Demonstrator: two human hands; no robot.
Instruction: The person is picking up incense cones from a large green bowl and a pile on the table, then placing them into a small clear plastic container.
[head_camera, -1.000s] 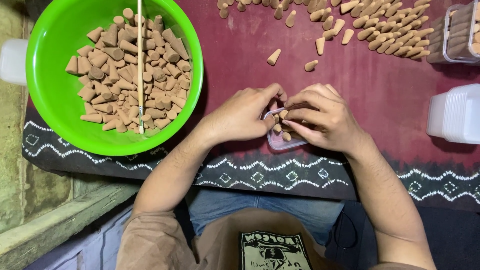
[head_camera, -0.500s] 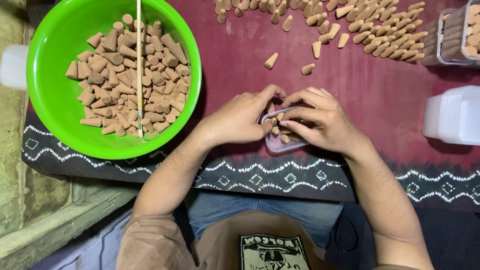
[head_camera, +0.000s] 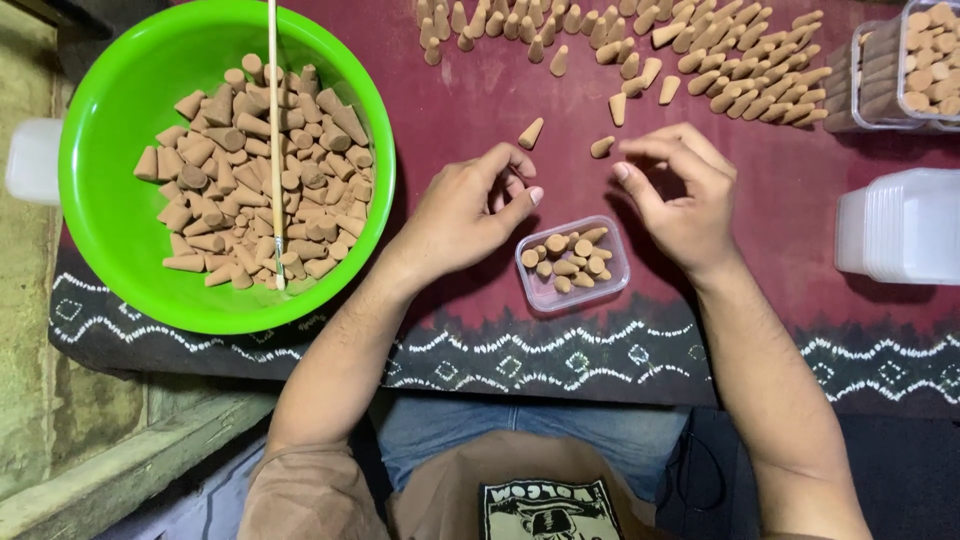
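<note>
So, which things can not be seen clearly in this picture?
- Head view, left hand: curled fingers hide the palm; whether it holds a cone, cannot tell.
- Right hand: the same.
- Filled box: cut off by the right edge.
- Stick: top cut off.

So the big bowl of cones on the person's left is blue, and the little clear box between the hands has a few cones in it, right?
Not quite: the big bowl is bright green, not blue, as the head view shows. The rest holds: it sits on the person's left, full of cones, and the little clear box between the hands holds a few cones.
</note>
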